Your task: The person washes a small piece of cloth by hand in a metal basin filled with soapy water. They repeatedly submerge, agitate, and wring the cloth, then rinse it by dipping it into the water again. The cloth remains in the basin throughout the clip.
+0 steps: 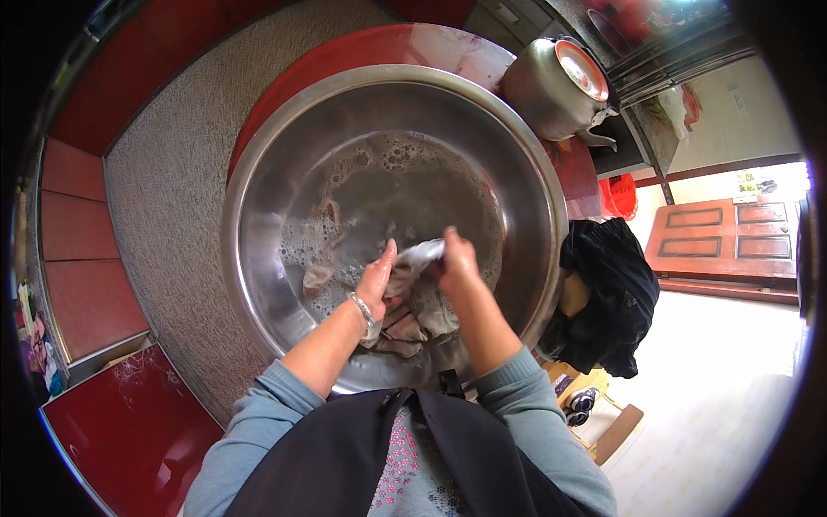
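Note:
A large metal basin (258, 161) holds cloudy, foamy water (400, 194). Above the water, a wet whitish cloth (413, 258) stretches between my two hands. My left hand (376, 278), with a silver bangle at the wrist, grips its left end, thumb pointing up. The other end is in my right hand (457, 262), slightly blurred. Just below my hands lies a striped cloth (404, 326), partly out of the water, beside a pale cloth (439, 316). More wet fabric (318, 278) floats amid suds on the left.
The basin rests on a red round table (362, 48). A metal kettle (549, 87) stands close to its upper right rim. Dark clothing (610, 291) hangs over something at the right. A red glossy panel (129, 433) is at lower left, and a wooden door (720, 239) lies far right.

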{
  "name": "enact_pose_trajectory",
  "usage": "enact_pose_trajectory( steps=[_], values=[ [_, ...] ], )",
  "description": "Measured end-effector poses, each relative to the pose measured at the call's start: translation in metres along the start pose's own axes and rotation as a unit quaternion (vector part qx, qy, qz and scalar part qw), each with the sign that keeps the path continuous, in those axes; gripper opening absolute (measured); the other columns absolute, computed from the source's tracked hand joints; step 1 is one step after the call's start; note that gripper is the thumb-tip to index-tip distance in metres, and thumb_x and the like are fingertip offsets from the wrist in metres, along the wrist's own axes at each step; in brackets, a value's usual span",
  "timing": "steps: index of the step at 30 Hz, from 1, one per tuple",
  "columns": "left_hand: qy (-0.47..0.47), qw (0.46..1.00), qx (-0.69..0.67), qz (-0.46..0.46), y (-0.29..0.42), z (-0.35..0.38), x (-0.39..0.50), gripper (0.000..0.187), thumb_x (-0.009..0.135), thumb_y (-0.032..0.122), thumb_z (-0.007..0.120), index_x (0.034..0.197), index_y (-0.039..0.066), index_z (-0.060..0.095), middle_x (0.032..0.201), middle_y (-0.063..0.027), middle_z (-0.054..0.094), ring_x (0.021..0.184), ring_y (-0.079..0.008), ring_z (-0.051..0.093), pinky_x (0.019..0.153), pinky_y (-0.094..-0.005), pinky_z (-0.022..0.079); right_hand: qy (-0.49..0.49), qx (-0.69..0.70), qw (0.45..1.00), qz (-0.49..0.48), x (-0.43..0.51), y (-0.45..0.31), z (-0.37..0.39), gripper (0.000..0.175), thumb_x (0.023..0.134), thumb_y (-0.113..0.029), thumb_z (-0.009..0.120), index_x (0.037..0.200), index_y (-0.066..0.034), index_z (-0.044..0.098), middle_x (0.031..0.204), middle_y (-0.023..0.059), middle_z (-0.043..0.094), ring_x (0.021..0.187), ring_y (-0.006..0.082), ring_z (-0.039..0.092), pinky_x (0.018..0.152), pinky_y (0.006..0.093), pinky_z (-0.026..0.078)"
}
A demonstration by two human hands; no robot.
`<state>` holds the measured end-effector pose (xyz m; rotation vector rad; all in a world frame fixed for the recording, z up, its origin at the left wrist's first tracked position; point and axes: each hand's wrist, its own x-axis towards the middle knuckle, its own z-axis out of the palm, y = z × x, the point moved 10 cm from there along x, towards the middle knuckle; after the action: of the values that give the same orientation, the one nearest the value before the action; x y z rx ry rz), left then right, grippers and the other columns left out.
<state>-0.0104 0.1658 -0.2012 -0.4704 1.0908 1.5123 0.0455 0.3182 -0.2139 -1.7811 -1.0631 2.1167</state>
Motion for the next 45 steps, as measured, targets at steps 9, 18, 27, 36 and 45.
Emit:
enact_pose_trajectory(
  steps=[9, 18, 27, 36, 45],
  values=[
    [0.15, 0.962, 0.211, 0.086, 0.023, -0.033, 0.01, 0.036, 0.083, 0.038, 0.064, 0.108, 0.014, 0.055, 0.093, 0.0026, 0.061, 0.082, -0.0084, 0.056, 0.05, -0.022, 0.044, 0.159, -0.448, 0.775, -0.417, -0.027, -0.079, 0.003, 0.055, 0.075, -0.029, 0.068, 0.121, -0.0078, 0.049, 0.113, 0.0242, 0.047, 0.103, 0.0402, 0.049, 0.091, 0.0432, 0.04],
    [0.204, 0.951, 0.101, 0.212, 0.045, -0.074, 0.024, 0.015, 0.072, 0.006, 0.059, 0.084, 0.007, 0.05, 0.079, 0.0007, 0.05, 0.074, -0.0113, 0.044, 0.069, -0.0256, 0.037, 0.121, -0.389, 0.809, -0.424, -0.009, -0.064, 0.001, 0.025, 0.073, -0.012, 0.06, 0.097, -0.0062, 0.055, 0.092, 0.02, 0.05, 0.085, 0.0343, 0.054, 0.076, 0.0411, 0.046],
    [-0.084, 0.978, -0.189, -0.002, 0.012, -0.025, 0.03, 0.034, 0.089, 0.044, 0.052, 0.085, 0.011, 0.06, 0.078, -0.0044, 0.061, 0.073, -0.0188, 0.059, 0.069, -0.0332, 0.049, -0.189, -0.33, 0.852, -0.359, -0.116, 0.002, 0.093, 0.026, 0.074, -0.024, 0.07, 0.079, -0.0047, 0.053, 0.078, 0.011, 0.051, 0.071, 0.0234, 0.053, 0.064, 0.0343, 0.044],
    [0.07, 0.993, -0.027, 0.086, 0.027, -0.017, 0.002, 0.04, 0.085, 0.032, 0.064, 0.111, 0.004, 0.051, 0.101, -0.004, 0.06, 0.093, -0.0146, 0.056, 0.082, -0.0309, 0.045, -0.007, -0.289, 0.922, -0.255, -0.013, -0.044, 0.026, 0.03, 0.079, -0.028, 0.069, 0.086, -0.0023, 0.056, 0.076, 0.0066, 0.06, 0.068, 0.0144, 0.053, 0.063, 0.0313, 0.045],
    [0.073, 0.984, -0.091, 0.137, 0.024, -0.044, 0.027, 0.053, 0.076, 0.002, 0.066, 0.122, 0.005, 0.04, 0.091, -0.0052, 0.061, 0.083, -0.0167, 0.06, 0.076, -0.0344, 0.049, 0.043, -0.444, 0.792, -0.417, -0.004, -0.046, -0.002, 0.049, 0.066, -0.005, 0.06, 0.115, -0.0081, 0.053, 0.105, 0.0178, 0.053, 0.092, 0.0307, 0.056, 0.078, 0.0355, 0.046]
  ],
)
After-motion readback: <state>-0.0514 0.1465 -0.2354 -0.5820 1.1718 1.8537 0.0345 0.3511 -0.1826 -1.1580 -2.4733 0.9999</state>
